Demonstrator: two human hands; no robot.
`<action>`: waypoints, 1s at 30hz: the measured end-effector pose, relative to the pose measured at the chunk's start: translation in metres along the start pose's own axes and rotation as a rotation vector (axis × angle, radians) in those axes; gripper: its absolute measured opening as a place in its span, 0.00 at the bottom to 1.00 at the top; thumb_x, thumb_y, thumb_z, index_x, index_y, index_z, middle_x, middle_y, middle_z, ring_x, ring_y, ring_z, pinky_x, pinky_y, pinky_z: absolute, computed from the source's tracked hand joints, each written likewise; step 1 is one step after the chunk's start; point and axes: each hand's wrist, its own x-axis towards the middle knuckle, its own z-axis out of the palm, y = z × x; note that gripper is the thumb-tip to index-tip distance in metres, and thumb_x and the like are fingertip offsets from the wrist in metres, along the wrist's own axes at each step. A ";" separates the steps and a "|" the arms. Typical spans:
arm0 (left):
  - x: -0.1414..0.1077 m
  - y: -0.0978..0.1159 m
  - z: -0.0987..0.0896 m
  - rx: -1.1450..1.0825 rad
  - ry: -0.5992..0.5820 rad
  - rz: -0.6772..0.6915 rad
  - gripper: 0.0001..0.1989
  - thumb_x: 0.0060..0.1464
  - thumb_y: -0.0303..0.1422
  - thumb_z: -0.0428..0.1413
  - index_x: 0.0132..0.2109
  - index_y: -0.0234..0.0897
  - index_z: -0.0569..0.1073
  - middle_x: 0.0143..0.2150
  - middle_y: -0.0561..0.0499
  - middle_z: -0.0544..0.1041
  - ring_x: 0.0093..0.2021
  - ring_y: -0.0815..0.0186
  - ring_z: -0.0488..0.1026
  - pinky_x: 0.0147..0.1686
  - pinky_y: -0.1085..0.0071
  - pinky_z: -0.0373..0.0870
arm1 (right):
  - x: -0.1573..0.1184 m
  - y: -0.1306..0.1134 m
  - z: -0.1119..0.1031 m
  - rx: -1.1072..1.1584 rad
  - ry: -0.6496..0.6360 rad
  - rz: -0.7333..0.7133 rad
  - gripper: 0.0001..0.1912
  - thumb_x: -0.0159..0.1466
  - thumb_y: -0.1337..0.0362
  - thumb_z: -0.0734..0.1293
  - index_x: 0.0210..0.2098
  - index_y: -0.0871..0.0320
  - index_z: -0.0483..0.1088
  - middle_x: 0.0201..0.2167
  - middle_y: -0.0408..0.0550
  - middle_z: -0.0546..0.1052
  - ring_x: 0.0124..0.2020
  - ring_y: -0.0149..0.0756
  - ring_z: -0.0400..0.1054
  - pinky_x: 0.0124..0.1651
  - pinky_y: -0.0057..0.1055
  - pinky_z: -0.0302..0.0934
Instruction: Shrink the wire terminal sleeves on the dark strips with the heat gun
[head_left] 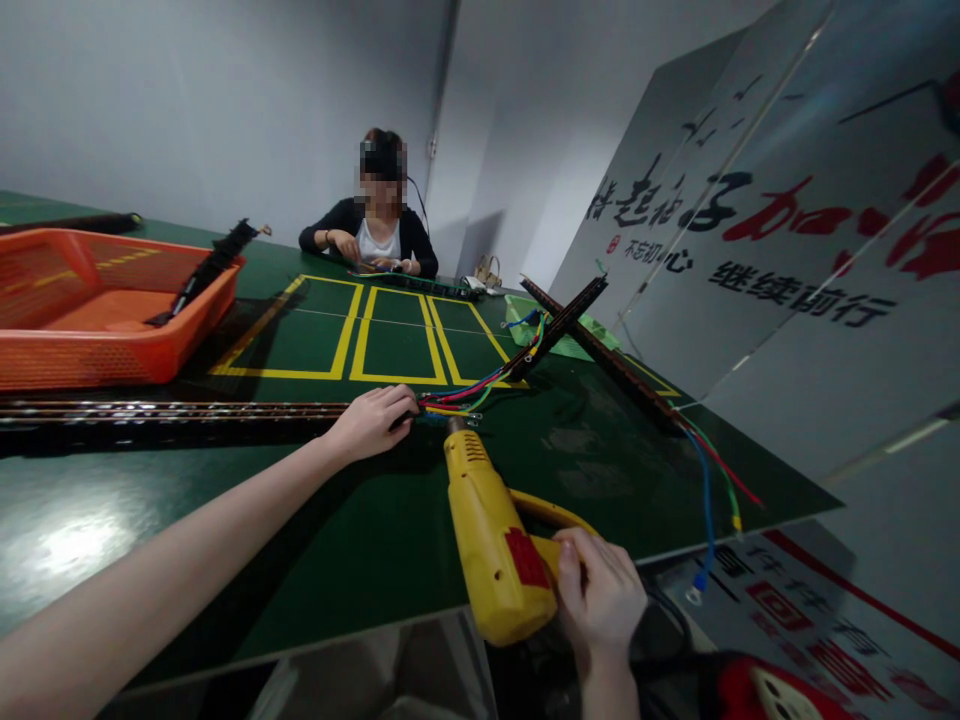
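My right hand (pixel 602 590) is closed round the handle of a yellow heat gun (pixel 495 540) at the table's front edge. The gun's metal nozzle points away from me, close to the terminal ends of several coloured wires (pixel 454 408). These wires come out of the end of a long dark strip assembly (pixel 180 420) lying across the left of the table. My left hand (pixel 377 420) has its fingers wrapped over that end, where the wires emerge. Other blue, red and green wires run from there toward a dark ribbed strip (pixel 559 330) at the right.
An orange basket (pixel 112 355) holding a dark strip stands at the left. A green basket (pixel 589 345) lies under crossed strips at the right; loose wires (pixel 705 480) hang over the right edge. A person (pixel 375 215) works across the green table (pixel 337 530).
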 end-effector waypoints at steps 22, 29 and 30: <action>0.001 0.000 0.000 -0.119 0.051 0.021 0.06 0.56 0.27 0.48 0.39 0.36 0.69 0.43 0.47 0.71 0.44 0.65 0.71 0.43 0.68 0.71 | -0.009 -0.031 0.013 0.021 0.054 0.008 0.11 0.65 0.64 0.55 0.29 0.56 0.66 0.23 0.42 0.72 0.27 0.31 0.66 0.36 0.30 0.54; 0.003 -0.003 -0.002 -0.126 0.014 0.024 0.06 0.55 0.26 0.49 0.38 0.37 0.70 0.43 0.47 0.70 0.43 0.65 0.70 0.42 0.69 0.70 | -0.013 -0.050 0.019 0.054 0.066 0.042 0.10 0.65 0.64 0.55 0.31 0.56 0.66 0.24 0.42 0.72 0.28 0.32 0.66 0.37 0.32 0.54; 0.004 -0.003 -0.003 -0.119 0.005 0.025 0.06 0.55 0.26 0.49 0.38 0.37 0.70 0.43 0.47 0.71 0.43 0.65 0.70 0.42 0.69 0.70 | -0.013 -0.048 0.019 0.057 0.065 0.038 0.10 0.65 0.64 0.55 0.31 0.56 0.66 0.24 0.42 0.72 0.28 0.32 0.66 0.37 0.31 0.54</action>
